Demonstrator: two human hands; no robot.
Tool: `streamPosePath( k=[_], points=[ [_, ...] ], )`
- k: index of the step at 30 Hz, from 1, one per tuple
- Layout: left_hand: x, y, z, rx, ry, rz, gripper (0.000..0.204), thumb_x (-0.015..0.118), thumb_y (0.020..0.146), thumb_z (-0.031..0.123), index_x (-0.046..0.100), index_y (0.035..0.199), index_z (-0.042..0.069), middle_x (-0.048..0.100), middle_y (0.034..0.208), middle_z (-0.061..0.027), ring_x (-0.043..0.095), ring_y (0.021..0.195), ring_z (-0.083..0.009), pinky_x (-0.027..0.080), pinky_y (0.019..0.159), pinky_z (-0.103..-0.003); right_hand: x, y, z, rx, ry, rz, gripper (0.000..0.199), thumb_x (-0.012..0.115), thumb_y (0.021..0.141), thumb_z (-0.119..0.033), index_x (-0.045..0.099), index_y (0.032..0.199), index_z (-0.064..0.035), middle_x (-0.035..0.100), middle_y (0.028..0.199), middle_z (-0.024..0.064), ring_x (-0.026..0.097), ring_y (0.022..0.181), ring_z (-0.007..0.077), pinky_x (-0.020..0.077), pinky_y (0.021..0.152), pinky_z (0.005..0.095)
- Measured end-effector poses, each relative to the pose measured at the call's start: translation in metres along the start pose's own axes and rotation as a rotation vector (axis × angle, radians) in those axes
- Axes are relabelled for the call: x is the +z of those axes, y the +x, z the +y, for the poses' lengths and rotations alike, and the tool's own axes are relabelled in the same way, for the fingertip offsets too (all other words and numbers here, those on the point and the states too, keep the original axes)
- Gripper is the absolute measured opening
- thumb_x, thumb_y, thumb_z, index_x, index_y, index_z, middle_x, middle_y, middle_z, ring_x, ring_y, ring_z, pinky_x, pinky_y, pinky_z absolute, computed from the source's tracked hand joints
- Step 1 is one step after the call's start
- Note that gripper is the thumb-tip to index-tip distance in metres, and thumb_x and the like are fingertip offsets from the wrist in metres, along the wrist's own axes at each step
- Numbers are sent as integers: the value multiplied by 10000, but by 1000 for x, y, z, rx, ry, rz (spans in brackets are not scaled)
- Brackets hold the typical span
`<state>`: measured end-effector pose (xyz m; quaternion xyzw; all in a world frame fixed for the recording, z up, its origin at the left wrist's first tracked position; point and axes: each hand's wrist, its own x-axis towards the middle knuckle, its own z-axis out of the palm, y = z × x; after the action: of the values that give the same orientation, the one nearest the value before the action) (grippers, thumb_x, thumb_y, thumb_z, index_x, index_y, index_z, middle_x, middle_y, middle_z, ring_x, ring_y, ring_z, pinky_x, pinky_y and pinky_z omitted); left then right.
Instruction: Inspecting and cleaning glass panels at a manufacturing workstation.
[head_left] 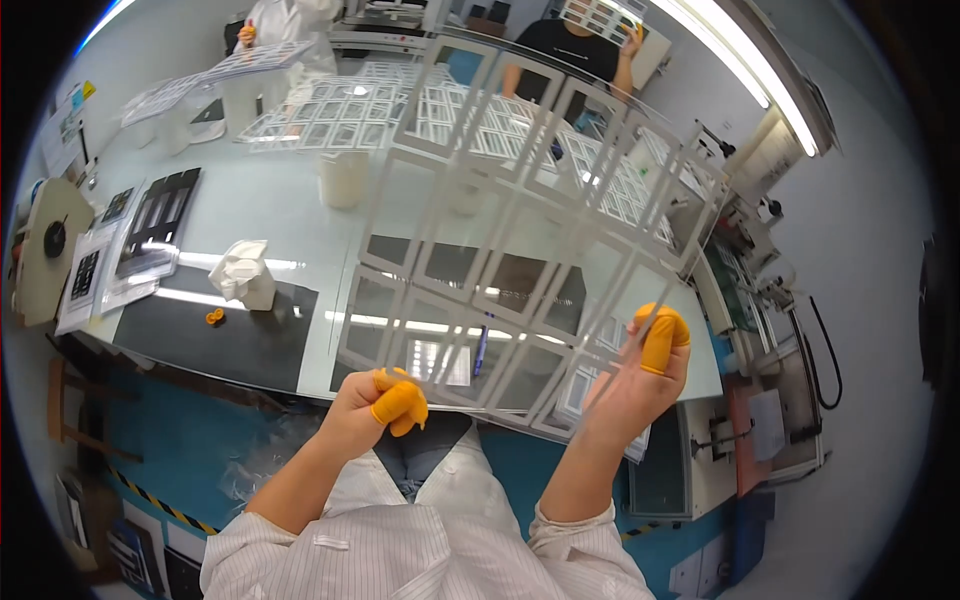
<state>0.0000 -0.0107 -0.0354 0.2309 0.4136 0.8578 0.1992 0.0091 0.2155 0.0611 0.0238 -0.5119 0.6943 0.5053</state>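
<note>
A large clear sheet, printed with rows of pale rectangular frames, is held up tilted over the table in front of me. Orange finger cots cover fingertips on both hands. My left hand pinches the sheet's lower left edge. Higher up, my right hand grips its right edge, fingers closed. Through the sheet I see a blue pen and dark mats on the tabletop, plus a small bright panel of light spots beside the pen.
On the table stand a white cup, a crumpled white tissue pack, and orange finger cots on a dark mat. More framed sheets lie on cups at the back. Two people are across the table. Equipment lines the right.
</note>
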Motion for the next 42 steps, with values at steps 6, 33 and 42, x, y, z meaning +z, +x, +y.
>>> streamPosePath(
  k=[6, 33, 42],
  points=[
    [30, 8, -23, 191, 1112, 157, 248, 745, 675, 150, 539, 722, 20, 469, 596, -23, 445, 528, -127, 376, 486, -235, 15, -14, 4, -387, -348, -118, 103, 526, 860, -45, 520, 935, 25, 545, 911, 69, 509, 813, 118, 404, 794, 230],
    [-15, -37, -27, -178, 263, -98, 196, 621, 811, 174, 603, 801, -21, 552, 717, -64, 503, 617, -130, 394, 547, -242, -79, -16, 39, 69, -832, -92, 298, 417, 930, -207, 533, 1075, 26, 567, 1046, 96, 491, 1021, 156, 332, 915, 279],
    [-14, -29, -43, -271, 317, -156, 200, 612, 808, 197, 608, 796, -2, 574, 735, -82, 515, 617, -183, 400, 556, -283, -111, -29, 55, 218, -484, 12, 314, 417, 931, -234, 539, 1062, 25, 566, 987, 86, 534, 928, 158, 376, 898, 310]
  ],
)
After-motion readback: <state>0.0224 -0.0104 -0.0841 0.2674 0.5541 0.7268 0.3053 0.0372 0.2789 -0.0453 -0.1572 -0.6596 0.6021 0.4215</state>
